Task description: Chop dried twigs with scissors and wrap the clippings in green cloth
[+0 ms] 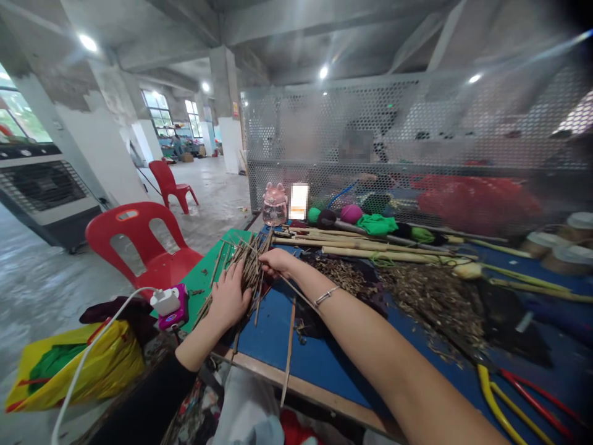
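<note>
A loose bundle of thin brown twigs (250,254) lies at the table's left end, partly over a green mat (197,284). My left hand (228,295) rests flat on these twigs with its fingers stretched out. Just right of the bundle, my right hand (277,263) is closed in a pinch on a thin twig (299,293), which slants down beneath my wrist. Its fingertips are partly hidden. Another longer stick (290,346) lies on the blue tabletop (273,327) and pokes over the front edge.
Longer pale sticks (370,245) and piles of short cut pieces (430,300) cover the right side. Yellow-handled cutters (491,395) lie front right. A pink bottle (275,204) stands by a perforated metal screen (296,123). A purple power socket (173,308) sits at the left edge, near a red chair (152,241).
</note>
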`<state>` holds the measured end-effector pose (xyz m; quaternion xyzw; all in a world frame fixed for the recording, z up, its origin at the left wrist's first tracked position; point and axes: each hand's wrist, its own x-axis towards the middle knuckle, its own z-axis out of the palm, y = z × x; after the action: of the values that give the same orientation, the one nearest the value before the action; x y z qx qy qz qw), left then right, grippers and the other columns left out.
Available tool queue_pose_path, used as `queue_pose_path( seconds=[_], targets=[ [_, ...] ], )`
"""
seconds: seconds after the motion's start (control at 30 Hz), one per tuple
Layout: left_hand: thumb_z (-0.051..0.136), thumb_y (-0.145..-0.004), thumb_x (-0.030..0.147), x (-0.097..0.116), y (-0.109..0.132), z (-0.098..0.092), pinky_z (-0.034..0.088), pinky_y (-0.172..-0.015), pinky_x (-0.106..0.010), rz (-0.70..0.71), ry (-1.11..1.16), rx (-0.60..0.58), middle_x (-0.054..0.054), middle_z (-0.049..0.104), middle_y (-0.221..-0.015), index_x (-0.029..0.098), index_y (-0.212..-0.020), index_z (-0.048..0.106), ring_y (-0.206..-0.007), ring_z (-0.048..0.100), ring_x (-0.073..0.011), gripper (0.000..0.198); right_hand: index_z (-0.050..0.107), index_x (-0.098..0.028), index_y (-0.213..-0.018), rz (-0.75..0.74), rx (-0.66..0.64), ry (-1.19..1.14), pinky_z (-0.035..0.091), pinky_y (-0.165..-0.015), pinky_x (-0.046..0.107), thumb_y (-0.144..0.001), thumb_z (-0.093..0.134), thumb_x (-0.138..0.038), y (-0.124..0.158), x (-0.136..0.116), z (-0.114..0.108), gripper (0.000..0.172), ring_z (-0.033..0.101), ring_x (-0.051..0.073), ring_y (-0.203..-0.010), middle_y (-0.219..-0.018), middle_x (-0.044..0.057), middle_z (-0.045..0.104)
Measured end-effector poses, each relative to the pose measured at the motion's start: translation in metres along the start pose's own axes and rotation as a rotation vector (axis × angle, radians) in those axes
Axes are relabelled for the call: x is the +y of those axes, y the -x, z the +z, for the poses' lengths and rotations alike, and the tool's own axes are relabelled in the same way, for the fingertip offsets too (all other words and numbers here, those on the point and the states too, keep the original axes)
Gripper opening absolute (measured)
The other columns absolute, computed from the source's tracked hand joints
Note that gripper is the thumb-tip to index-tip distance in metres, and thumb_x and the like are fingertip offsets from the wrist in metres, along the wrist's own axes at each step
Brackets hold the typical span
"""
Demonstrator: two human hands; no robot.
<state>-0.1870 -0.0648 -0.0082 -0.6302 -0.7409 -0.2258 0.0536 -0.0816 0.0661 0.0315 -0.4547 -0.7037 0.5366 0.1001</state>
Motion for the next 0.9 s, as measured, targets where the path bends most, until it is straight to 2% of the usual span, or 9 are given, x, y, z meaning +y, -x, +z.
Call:
queue_pose_path(
  seconds=[0.07,0.17,0.23,0.33,0.4,0.5,0.67,0.8,0.9],
  targets=[
    [0.051,-0.078,0.033,0.005,-0.002,-0.006,0.032,-0.097,-0.043,0.09,0.022,0.065,-0.014,0.039,-0.133,0.019,-0.135,0.026,-0.122,0.036,-0.0268,0.065,0.05,-0.015,-0.061,-0.04,0.019,0.004,0.031,-0.037,0.017,-0.077,0.045,-0.023,0.005,0.002,-0.001,0.019,0.034,0.005,-0.032,-0.041,-0.006,0.041],
    [0.047,-0.081,0.033,0.015,-0.008,-0.018,0.036,-0.095,-0.038,0.237,0.037,0.081,-0.01,0.049,-0.123,0.023,-0.126,0.043,-0.112,0.045,-0.0231,0.046,0.052,-0.015,-0.062,-0.106,0.066,0.037,0.031,-0.041,0.018,-0.077,0.046,-0.024,0.01,0.008,0.0,0.019,0.036,0.006,-0.036,-0.043,-0.006,0.042],
    [0.043,-0.084,0.031,0.023,-0.012,-0.025,0.039,-0.09,-0.034,0.228,0.033,0.062,-0.009,0.055,-0.113,0.022,-0.12,0.049,-0.103,0.052,-0.0207,0.037,0.054,-0.015,-0.06,-0.147,0.084,0.065,0.031,-0.043,0.017,-0.075,0.049,-0.023,0.013,0.013,0.0,0.017,0.039,0.006,-0.04,-0.044,-0.005,0.043],
    [0.044,-0.084,0.03,0.032,-0.014,-0.031,0.042,-0.084,-0.029,0.178,0.009,0.003,-0.009,0.057,-0.109,0.022,-0.123,0.046,-0.097,0.056,-0.0196,0.04,0.053,-0.014,-0.056,-0.196,0.089,0.099,0.03,-0.045,0.016,-0.069,0.055,-0.021,0.018,0.019,-0.003,0.015,0.041,0.006,-0.045,-0.045,-0.006,0.043],
    [0.043,-0.084,0.03,0.033,-0.014,-0.03,0.042,-0.081,-0.028,0.182,-0.013,-0.058,-0.008,0.06,-0.105,0.023,-0.118,0.051,-0.094,0.057,-0.0191,0.036,0.052,-0.014,-0.054,-0.212,0.093,0.106,0.03,-0.046,0.016,-0.066,0.057,-0.018,0.021,0.02,-0.004,0.014,0.043,0.006,-0.048,-0.045,-0.006,0.044],
    [0.036,-0.087,0.028,0.026,-0.014,-0.024,0.043,-0.079,-0.027,0.138,-0.011,-0.087,-0.007,0.064,-0.097,0.02,-0.105,0.06,-0.089,0.059,-0.0179,0.031,0.051,-0.015,-0.056,-0.199,0.083,0.07,0.032,-0.044,0.016,-0.067,0.053,-0.014,0.024,0.02,-0.004,0.011,0.045,0.007,-0.046,-0.043,-0.006,0.045],
    [0.03,-0.089,0.03,0.007,-0.014,-0.019,0.043,-0.082,-0.027,0.073,0.026,-0.013,-0.008,0.064,-0.102,0.018,-0.103,0.061,-0.092,0.059,-0.0181,0.036,0.047,-0.016,-0.061,-0.128,0.002,-0.086,0.032,-0.035,0.014,-0.069,0.045,-0.01,0.029,0.027,-0.009,0.01,0.047,0.007,-0.037,-0.044,-0.005,0.051],
    [0.031,-0.088,0.032,0.0,-0.011,-0.022,0.044,-0.081,-0.027,0.061,-0.004,-0.05,-0.007,0.062,-0.105,0.02,-0.106,0.06,-0.091,0.059,-0.0179,0.035,0.046,-0.015,-0.06,-0.089,-0.034,-0.207,0.024,-0.029,0.012,-0.066,0.045,-0.008,0.041,0.038,-0.031,0.009,0.038,0.003,-0.032,-0.051,-0.003,0.057],
    [0.035,-0.085,0.02,-0.005,-0.007,-0.02,0.042,-0.085,-0.028,0.094,-0.053,-0.129,-0.008,0.059,-0.109,0.021,-0.109,0.058,-0.097,0.057,-0.0177,0.033,0.044,-0.015,-0.062,-0.077,-0.046,-0.289,0.018,-0.028,0.012,-0.067,0.046,-0.011,0.059,0.047,-0.053,0.007,0.03,0.0,-0.03,-0.058,-0.002,0.06]
  ],
)
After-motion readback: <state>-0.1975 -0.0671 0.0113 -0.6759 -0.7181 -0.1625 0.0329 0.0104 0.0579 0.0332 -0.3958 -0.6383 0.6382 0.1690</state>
